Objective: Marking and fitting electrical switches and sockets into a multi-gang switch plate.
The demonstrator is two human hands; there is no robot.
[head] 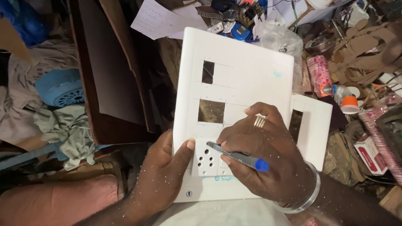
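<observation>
Head view, only view available. A white switch plate (243, 75) lies flat on a cluttered bench, long side running away from the camera, with two square cut-outs already open in its upper half. A white socket module (207, 158) sits on the plate's near end, pin holes facing up.

Left hand (161, 175): fingers wrap the plate's near left edge, thumb pressed down at the socket module's upper left corner. It pins both pieces together.

Right hand (261, 150): fingers closed in a writing grip on a pen (238, 157) with a blue cap end, tip resting at the module's upper right edge. A ring and a clear bangle show on this hand.

Judgement on technique: the outline stays true only if the module does not creep, so thumb pressure should remain straight down. Holding the pen tip tight to the module's edge and near upright should keep the line from wandering outward.

Surroundings: a second white frame (314, 125) lies just right of the plate; stacked paper cups (320, 75) and brown cardboard (113, 71) sit nearby. White swarf specks both hands.
</observation>
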